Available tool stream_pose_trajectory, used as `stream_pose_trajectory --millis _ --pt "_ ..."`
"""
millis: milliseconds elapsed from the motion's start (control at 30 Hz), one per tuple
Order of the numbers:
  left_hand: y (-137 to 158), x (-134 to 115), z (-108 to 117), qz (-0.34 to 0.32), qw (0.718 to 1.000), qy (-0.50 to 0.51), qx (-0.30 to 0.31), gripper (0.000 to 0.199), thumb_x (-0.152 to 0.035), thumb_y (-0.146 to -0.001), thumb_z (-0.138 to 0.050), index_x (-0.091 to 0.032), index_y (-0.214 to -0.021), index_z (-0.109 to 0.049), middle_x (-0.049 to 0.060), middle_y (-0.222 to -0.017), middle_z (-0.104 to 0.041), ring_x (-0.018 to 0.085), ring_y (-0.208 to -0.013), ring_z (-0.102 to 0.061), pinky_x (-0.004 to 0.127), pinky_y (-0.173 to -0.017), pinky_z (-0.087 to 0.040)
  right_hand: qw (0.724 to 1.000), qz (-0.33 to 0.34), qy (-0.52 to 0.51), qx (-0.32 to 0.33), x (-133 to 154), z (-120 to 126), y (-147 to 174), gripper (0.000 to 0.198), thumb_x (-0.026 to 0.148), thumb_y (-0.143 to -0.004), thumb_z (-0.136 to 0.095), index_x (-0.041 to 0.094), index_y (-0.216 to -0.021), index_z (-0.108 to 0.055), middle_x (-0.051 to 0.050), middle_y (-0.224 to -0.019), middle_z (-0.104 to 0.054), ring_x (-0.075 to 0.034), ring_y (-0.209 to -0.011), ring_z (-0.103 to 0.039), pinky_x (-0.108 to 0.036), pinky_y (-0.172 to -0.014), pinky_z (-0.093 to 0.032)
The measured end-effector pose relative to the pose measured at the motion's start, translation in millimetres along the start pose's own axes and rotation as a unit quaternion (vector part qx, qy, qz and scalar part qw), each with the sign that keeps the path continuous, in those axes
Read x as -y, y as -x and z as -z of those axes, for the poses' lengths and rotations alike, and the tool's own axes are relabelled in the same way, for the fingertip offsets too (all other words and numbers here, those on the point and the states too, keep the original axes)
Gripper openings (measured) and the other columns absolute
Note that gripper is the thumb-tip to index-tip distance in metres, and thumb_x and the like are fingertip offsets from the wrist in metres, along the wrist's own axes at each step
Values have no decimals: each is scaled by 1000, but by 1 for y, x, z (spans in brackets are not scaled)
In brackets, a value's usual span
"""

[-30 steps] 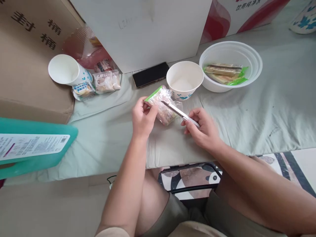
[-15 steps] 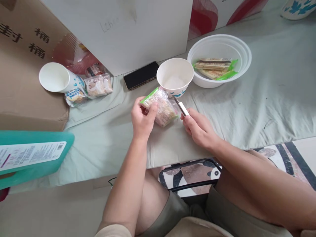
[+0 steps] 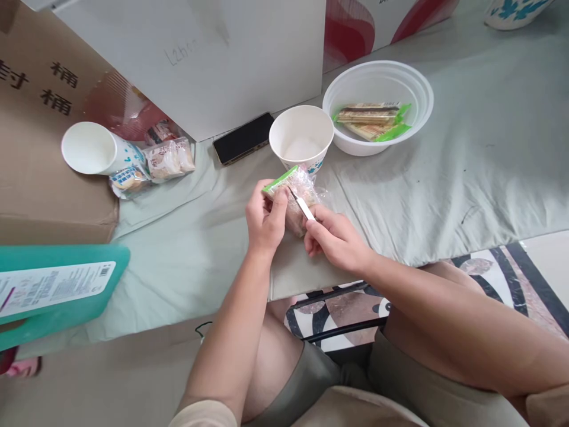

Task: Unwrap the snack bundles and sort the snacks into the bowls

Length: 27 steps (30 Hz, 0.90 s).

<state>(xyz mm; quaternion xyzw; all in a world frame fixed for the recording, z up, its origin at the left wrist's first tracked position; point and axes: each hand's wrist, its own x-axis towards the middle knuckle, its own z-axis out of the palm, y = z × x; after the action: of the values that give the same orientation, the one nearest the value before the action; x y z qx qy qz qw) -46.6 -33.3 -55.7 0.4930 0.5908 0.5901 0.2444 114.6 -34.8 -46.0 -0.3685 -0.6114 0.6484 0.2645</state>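
Near the front edge of the counter (image 3: 200, 249), just before the paper cup (image 3: 307, 161), the left hand (image 3: 264, 219) pinches a wrapped packet (image 3: 301, 181) by its green-edged end, likely steadying it for the knife (image 3: 304, 209) gripped in the right hand (image 3: 340, 238). Half a second ago the knife's tip pointed past the packet; now it lies over it.

Soft, diffuse light; the cloth (image 3: 444, 196) is dimmer at upper right. Small glints on the packet (image 3: 306, 182). Wide-angle stretch at the edges; a lower-left pink shape (image 3: 25, 367) is blurred.
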Motion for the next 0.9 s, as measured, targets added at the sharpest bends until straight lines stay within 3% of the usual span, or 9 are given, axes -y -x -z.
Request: stream_pose_trajectory --millis 333,600,900 --pt "-1 1 -2 -8 1000 26 8 48 -68 -83 -66 -21 -86 -61 -1 -70 -58 12 -61 -51 25 -58 -43 999 -27 -20 -26 -3 -2 -2 38 53 -102 -45 21 -82 -53 5 -60 -62 -10 -49 -60 -22 -52 -46" --pt "-1 2 -2 0 1000 -7 22 54 -70 -80 -67 -23 -106 -63 3 -88 -65 15 -72 -60 28 -66 -48 997 -66 7 -37 3 0 -4 41 53 -99 -49 19 -76 -58 1 -61 -65 -11 -50 -61 -22 -49 -46" --pt "-2 3 -2 22 999 4 23 49 -69 -84 -64 -22 -101 -64 3 -87 -68 14 -72 -61 26 -65 -48 994 -99 30 -35 8 0 -4 43 50 -96 -50 19 -68 -59 0 -56 -63 -12 -47 -59 -23 -45 -44"
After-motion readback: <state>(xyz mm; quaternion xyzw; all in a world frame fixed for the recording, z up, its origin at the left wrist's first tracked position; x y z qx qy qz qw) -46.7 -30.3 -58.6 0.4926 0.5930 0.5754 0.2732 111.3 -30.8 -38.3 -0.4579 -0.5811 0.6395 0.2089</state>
